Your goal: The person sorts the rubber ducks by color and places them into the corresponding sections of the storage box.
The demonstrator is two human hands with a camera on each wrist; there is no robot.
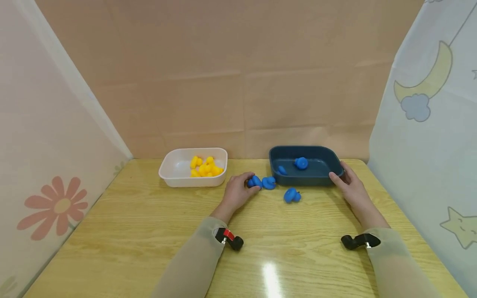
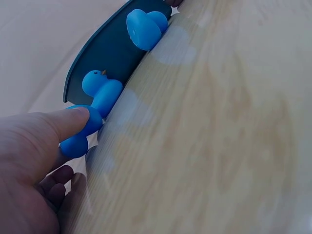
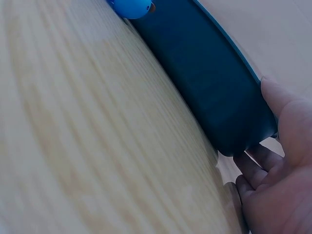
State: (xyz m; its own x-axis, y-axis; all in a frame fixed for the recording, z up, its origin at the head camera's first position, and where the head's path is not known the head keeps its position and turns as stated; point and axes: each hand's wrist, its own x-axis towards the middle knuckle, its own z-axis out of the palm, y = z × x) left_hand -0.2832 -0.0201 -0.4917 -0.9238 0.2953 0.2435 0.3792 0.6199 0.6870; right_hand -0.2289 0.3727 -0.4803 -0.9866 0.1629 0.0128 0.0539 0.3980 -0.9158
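Observation:
Between thumb and fingers, my left hand [image 1: 239, 191] pinches a blue rubber duck [image 1: 255, 182], low over the table left of the dark blue tray [image 1: 305, 181]. A second blue duck [image 1: 268, 183] sits right beside it, close to the tray's front left corner. Another blue duck [image 1: 292, 195] lies in front of the tray, on its side or turned. Inside the tray are a blue duck [image 1: 301, 163] and a partly hidden blue piece [image 1: 282, 170]. My right hand [image 1: 351, 188] grips the tray's right front corner, thumb on the rim, fingers around the end wall [image 3: 253, 126].
A white tray [image 1: 175, 181] with several yellow ducks [image 1: 206, 169] stands at the back left of the wooden table [image 1: 149, 231]. Brown paper [image 1: 242, 82] rises behind the trays. Patterned cloths hang at the left [image 1: 48, 124] and right [image 1: 421, 157].

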